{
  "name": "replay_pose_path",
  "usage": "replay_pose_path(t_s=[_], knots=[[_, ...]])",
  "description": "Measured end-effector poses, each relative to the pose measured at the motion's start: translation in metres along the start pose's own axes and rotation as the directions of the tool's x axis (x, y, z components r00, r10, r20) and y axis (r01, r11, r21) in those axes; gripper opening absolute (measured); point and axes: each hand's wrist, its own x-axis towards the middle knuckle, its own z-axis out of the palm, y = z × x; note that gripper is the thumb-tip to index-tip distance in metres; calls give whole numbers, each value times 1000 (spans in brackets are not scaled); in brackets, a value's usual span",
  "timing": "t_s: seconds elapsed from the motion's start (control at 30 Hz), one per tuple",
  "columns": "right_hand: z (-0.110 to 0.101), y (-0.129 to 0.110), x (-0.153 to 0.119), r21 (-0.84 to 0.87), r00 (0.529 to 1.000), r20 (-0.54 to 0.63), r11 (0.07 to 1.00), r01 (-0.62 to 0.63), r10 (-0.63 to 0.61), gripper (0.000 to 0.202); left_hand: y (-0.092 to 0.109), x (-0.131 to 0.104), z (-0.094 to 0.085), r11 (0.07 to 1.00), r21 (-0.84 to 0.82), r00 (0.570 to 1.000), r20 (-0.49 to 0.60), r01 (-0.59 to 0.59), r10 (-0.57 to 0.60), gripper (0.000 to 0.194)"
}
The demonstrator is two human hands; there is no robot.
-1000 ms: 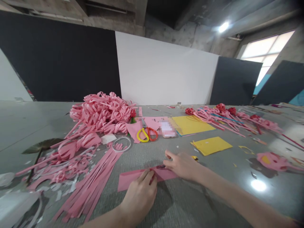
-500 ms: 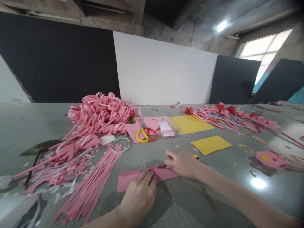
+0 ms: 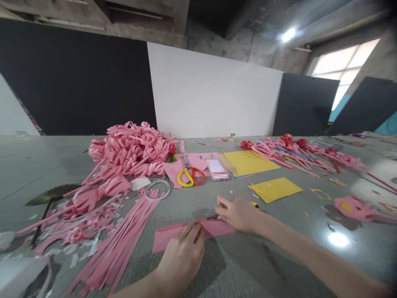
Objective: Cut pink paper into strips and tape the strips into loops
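A folded pink paper strip (image 3: 167,237) lies on the grey floor in front of me. My left hand (image 3: 183,252) rests on its middle, fingers bent and pressed together on the paper. At the strip's right end is my right hand (image 3: 237,214), its fingers closed round a thin dark tool (image 3: 212,217) whose tip points left along the far edge. Most of that tool is hidden by the hand, so its kind is unclear. A small yellow-and-black end (image 3: 254,205) shows behind the right wrist; I cannot tell whether it belongs to the tool.
Beyond the strip lie scissors (image 3: 187,176) with yellow and red handles, a phone (image 3: 218,169) and yellow paper (image 3: 275,190). Left are a tape roll (image 3: 169,191), cut pink strips (image 3: 124,244) and a heap of pink paper curls (image 3: 133,149). Paper flowers (image 3: 288,149) lie at right.
Almost nothing differs. My right hand has shifted very slightly to the right, and a little more of the dark tool's tip shows. My left hand stays on the strip.
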Motion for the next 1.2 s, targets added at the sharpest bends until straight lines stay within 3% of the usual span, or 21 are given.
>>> replay_pose_path(t_s=[0.5,1.0,1.1,1.2], knots=[[2,1,-2,-2,1000,1,1000,2,-2,22,-1,-1,0,1000,0,1000,4,-6,6,23],[-11,14,-5,11,998,56,1000,15,-15,23,0,0,0,1000,-16,998,60,22,-21,23],[-12,17,-4,118,997,9,990,-81,80,20,-1,0,0,997,-42,997,61,58,-55,24],[-14,15,-1,297,964,-67,927,-228,258,18,-1,0,-1,996,-82,999,20,46,-45,25]])
